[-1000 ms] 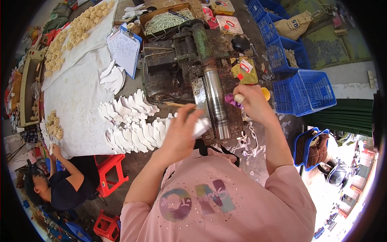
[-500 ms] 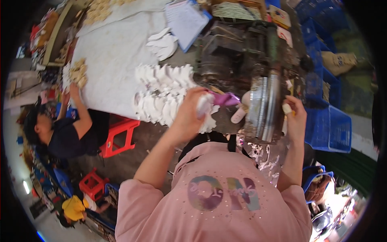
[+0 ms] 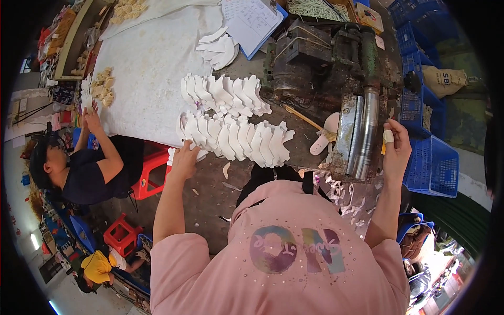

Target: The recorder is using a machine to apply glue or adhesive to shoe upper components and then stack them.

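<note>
At the near left corner of the table, my left hand (image 3: 185, 159) is closed over a white curved cut piece (image 3: 201, 154); parts of it stick out on both sides of the fingers. Just beyond stands the nearer row of white cut pieces (image 3: 231, 136), packed on edge. A second row of white pieces (image 3: 226, 94) lies behind it. My right hand (image 3: 397, 146) is beside the right end of a machine with metal rollers (image 3: 362, 136). Its fingers are curled, with a yellowish wrap at one tip; what they hold, if anything, is hidden.
A pink oblong pad (image 3: 318, 144) and a wooden-handled tool (image 3: 303, 117) lie left of the rollers. Flat white pieces (image 3: 219, 50) and a clipboard (image 3: 251, 23) are farther back. Blue crates (image 3: 430, 168) stand at right. A co-worker (image 3: 79, 168) sits at left by a red stool (image 3: 152, 176).
My left hand has moved left from beside the rollers to the near end of the row. The purple piece by it is gone from there. My right hand has shifted slightly right.
</note>
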### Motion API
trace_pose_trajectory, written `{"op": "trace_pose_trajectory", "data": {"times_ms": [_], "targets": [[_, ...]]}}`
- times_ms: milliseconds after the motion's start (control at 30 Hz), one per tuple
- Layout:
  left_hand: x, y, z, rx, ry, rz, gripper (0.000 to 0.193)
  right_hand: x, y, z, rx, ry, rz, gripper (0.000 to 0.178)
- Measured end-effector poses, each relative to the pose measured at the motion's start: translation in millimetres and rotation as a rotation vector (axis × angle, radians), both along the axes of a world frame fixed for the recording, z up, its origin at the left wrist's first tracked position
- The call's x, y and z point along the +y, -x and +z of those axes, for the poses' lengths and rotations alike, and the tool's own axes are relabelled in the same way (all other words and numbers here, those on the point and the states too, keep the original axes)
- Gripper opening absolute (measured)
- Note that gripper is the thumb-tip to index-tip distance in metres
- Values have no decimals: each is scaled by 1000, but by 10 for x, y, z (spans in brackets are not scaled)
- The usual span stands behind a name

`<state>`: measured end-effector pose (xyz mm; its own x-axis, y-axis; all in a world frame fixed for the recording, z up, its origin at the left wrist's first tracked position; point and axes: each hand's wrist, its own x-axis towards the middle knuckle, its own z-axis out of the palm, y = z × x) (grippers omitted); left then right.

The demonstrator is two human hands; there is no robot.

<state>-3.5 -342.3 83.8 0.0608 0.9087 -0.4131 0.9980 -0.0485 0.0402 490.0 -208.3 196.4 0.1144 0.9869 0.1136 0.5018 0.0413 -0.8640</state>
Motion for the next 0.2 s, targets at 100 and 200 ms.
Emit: {"op": "trace_pose_trajectory", "data": {"times_ms": [100, 200], "targets": [[214, -80, 288, -59, 232, 188, 52, -40, 115, 114, 74, 44, -19, 27], [428, -238, 492, -750, -149, 526, 50, -116, 299, 223, 83, 10, 144, 25]]}}
